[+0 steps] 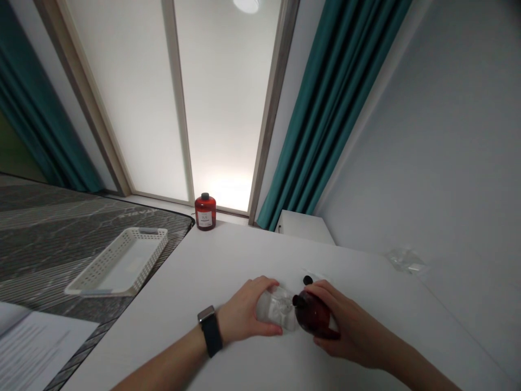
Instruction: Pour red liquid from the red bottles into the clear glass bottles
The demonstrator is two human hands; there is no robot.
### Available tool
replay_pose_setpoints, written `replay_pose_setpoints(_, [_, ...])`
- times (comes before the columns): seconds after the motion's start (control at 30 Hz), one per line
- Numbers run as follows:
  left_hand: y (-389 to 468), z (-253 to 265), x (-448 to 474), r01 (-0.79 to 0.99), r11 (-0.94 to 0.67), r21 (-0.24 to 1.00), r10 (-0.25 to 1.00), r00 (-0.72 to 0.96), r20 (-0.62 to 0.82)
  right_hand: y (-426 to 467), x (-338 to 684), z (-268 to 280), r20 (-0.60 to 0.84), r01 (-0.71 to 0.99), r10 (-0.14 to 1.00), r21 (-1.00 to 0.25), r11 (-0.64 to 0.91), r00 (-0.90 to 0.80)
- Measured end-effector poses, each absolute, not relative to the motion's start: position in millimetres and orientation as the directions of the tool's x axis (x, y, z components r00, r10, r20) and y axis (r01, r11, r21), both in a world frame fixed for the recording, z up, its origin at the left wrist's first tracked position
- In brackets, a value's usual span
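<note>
My left hand curls around a clear, see-through container, which looks like a cup or jar; its exact kind is hard to make out. In my right hand is a dark red bottle with a white label partly covered by my fingers. The bottle leans to the left, and its black top points at the clear container's edge; whether they touch I cannot tell. Just behind the bottle shows a small round black piece beside a thin clear strip. Both hands are close together over the white table.
A second red bottle, black-capped and labelled, stands upright at the table's far left corner. Crumpled clear plastic lies by the right wall. To the left, a white basket and printed papers rest on a grey mattress.
</note>
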State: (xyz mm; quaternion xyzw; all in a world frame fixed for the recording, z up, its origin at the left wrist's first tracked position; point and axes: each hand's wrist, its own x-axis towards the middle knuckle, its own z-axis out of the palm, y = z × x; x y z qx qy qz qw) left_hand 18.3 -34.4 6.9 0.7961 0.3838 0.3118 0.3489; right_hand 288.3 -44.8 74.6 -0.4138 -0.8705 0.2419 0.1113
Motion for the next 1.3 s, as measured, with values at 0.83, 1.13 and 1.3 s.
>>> replay_pose_setpoints(0.83, [-38.7, 10.3, 23.0, 0.408, -0.452, 0.793, 0.849, 0.471, 0.242, -45.5, 294.4, 73.6, 0.092, 0.724, 0.806, -0.387, 0.570, -0.585])
replay_pose_setpoints(1.13, [-39.1, 10.6, 21.9, 0.416, -0.470, 0.779, 0.839, 0.486, 0.246, -41.8, 290.2, 88.4, 0.060, 0.699, 0.753, -0.331, 0.634, -0.655])
replay_pose_setpoints(1.3, [-39.0, 8.4, 21.9, 0.416, -0.474, 0.776, 0.839, 0.481, 0.254, -39.0, 292.2, 92.0, 0.050, 0.690, 0.727, -0.276, 0.669, -0.685])
